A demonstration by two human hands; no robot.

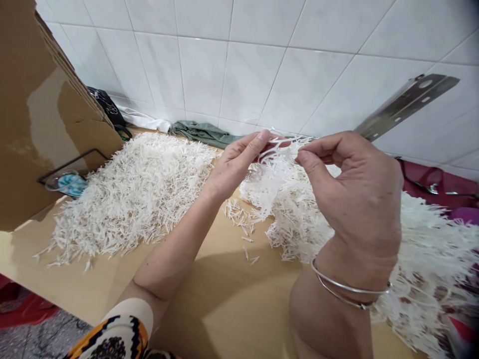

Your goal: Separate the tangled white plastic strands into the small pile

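Between my hands is a thin, branched white plastic piece point(276, 144). My left hand point(243, 157) pinches its left part between thumb and fingers. My right hand point(344, 184), with a silver bangle at the wrist, has thumb and index finger pressed together at the piece's right end; what exactly lies in that pinch is too small to tell. Under and behind the hands spreads a heap of similar white branched pieces point(299, 214). To the left lies a large pile of small white plastic sprigs point(138, 189). A few loose short bits point(243, 217) are scattered on the table point(224, 289) between the piles.
A cardboard box point(56, 114) stands at the left, with a blue-and-white item point(73, 184) by its wire holder. Green cloth point(205, 133) lies along the tiled wall point(258, 70). A metal bracket point(407, 107) leans at the right. More white pieces point(430, 264) cover the right side.
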